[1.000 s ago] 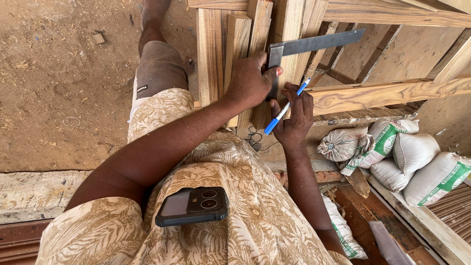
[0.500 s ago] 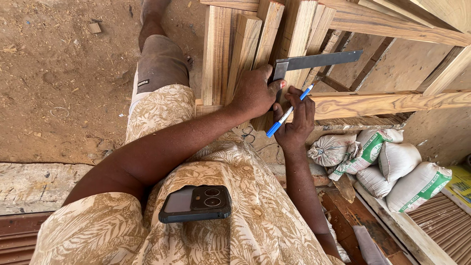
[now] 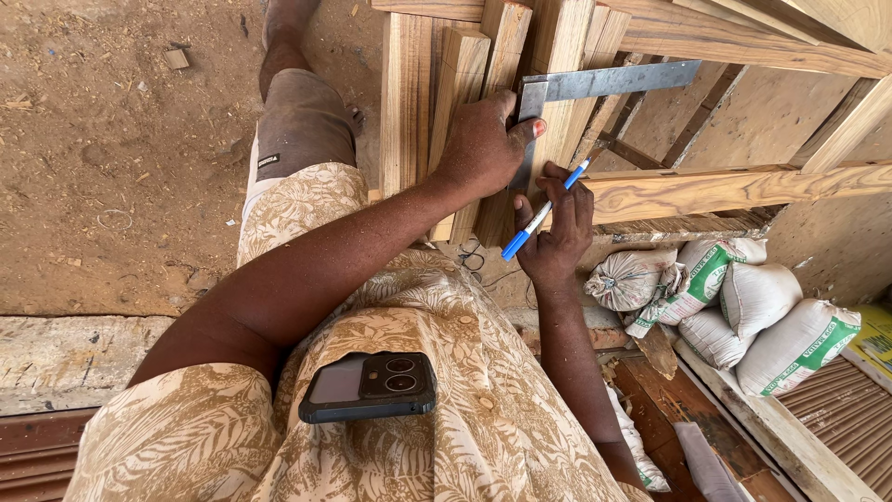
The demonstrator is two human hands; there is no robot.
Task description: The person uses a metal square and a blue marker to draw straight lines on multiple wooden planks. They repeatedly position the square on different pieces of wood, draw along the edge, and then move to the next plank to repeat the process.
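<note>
My left hand (image 3: 483, 147) presses the stock of a metal try square (image 3: 595, 82) against a light wooden plank (image 3: 557, 56) in a stack of planks. The square's steel blade reaches out to the right over the wood. My right hand (image 3: 557, 228) holds a blue and white pen (image 3: 544, 210), its tip close to the plank just below the blade. A wider grained plank (image 3: 725, 186) runs to the right under my right hand.
Several more planks (image 3: 409, 93) stand side by side on the left of the stack. White and green sacks (image 3: 743, 297) lie at the right. A dark phone (image 3: 367, 388) sits in my shirt pocket. Bare dirt ground (image 3: 121, 158) lies at the left, my leg over it.
The view has shifted slightly. The square and my left hand sit a little higher on the plank than half a second ago; the pen stays near the blade.
</note>
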